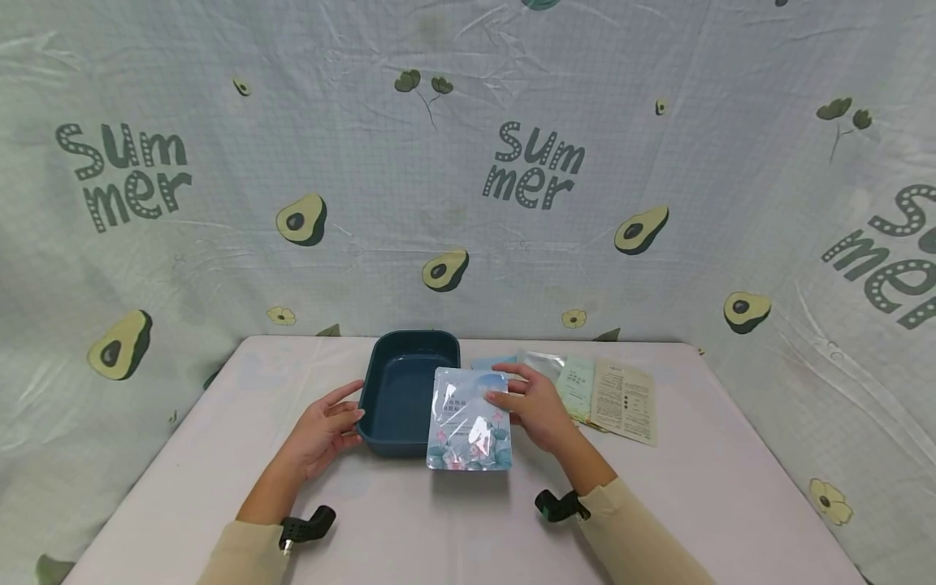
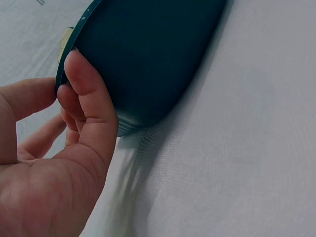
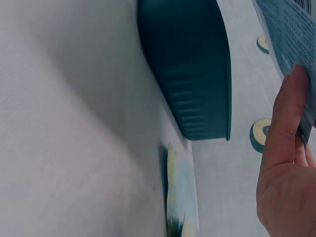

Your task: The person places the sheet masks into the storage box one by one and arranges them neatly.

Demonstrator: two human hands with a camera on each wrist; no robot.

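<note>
A dark blue plastic bin (image 1: 409, 447) stands near the middle of the table. At its left side my left hand (image 1: 322, 431) pinches the rim, the fingers curled against the wall, as the left wrist view shows. My right hand (image 1: 537, 406) holds a pale blue sheet-mask packet (image 1: 468, 422) with pink flowers by its right edge, thumb on the front. The packet is raised over the bin's right front corner and covers part of it. In the right wrist view the printed back of the packet (image 3: 291, 39) faces the camera, beside the bin's wall (image 3: 192, 89).
Several flat packets lie overlapping to the right of the bin: a beige printed one (image 1: 627, 402), a green one (image 1: 576, 380), a silvery one (image 1: 541, 363) and a blue one (image 1: 491, 361). A patterned curtain (image 1: 366, 162) hangs behind the white table (image 1: 351, 528).
</note>
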